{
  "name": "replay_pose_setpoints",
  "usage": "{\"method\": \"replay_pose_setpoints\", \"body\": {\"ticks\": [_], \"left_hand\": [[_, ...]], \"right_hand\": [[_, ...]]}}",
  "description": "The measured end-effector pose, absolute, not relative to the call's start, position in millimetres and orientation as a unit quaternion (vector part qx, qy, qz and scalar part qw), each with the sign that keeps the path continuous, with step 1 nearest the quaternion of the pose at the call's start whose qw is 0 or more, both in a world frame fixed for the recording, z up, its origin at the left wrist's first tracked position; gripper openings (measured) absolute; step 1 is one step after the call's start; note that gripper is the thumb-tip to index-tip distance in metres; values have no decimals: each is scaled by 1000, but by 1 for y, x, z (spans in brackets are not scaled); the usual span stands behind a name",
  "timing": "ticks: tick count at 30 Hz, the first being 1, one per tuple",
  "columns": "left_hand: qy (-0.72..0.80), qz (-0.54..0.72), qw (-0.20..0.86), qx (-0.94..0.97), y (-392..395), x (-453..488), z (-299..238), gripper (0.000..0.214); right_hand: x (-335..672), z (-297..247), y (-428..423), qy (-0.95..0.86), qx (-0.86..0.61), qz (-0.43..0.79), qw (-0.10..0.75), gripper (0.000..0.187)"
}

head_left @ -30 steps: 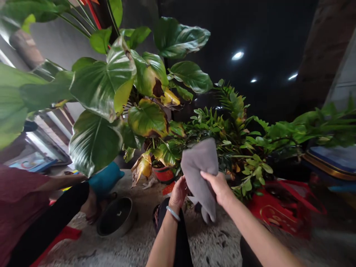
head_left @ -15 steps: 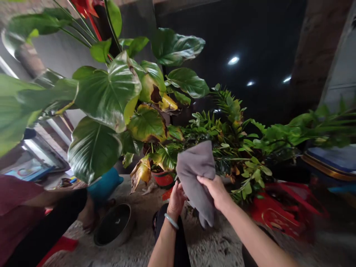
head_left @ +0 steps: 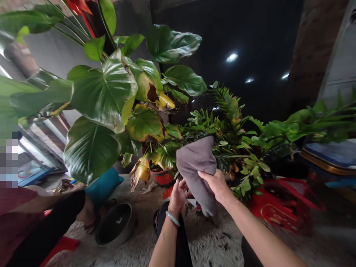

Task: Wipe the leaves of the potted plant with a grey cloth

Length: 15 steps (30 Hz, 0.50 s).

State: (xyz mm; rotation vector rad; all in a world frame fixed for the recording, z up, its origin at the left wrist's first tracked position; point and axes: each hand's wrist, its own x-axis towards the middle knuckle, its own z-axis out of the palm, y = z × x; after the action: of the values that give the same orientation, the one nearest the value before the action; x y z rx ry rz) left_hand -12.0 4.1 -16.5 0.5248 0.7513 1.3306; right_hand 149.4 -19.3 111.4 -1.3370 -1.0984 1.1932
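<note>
A soft grey cloth [head_left: 194, 159] hangs in front of me, broad at the top and narrowing towards its rounded lower end. A dark edge shows along its top right. My right hand [head_left: 217, 185] grips it from the right side, thumb lying on the near face and the other fingers hidden behind. Just left of the cloth, my left hand [head_left: 178, 196] is turned palm up with its fingers loosely bent and apart. A pale bracelet [head_left: 172, 218] circles that wrist. Nothing shows in the left palm, though some fingertips come close to the cloth's lower edge.
Large-leaved plants [head_left: 105, 83] rise at the left, with a red pot [head_left: 162, 178] below. Lower greenery [head_left: 256, 167] spreads rightward near a red bag [head_left: 280, 211]. A round basin [head_left: 115, 224] stands on the rough floor. Another person's leg [head_left: 55, 218] is at the left.
The cloth's top has unfolded slightly upward, showing a dark edge, and its lower end has shifted a little. My left hand has opened slightly away from it. The view has shifted a little.
</note>
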Motion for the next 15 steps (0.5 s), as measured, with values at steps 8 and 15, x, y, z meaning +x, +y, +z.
{"method": "replay_pose_setpoints", "body": {"ticks": [8,15], "left_hand": [[327,615,699,161,2,-16,-14,35],[334,685,630,152,21,-20,-13,19]], "right_hand": [[164,87,-75,-441,-563,543,440,26],[162,110,-14,-398,-533,537,519,35]]}}
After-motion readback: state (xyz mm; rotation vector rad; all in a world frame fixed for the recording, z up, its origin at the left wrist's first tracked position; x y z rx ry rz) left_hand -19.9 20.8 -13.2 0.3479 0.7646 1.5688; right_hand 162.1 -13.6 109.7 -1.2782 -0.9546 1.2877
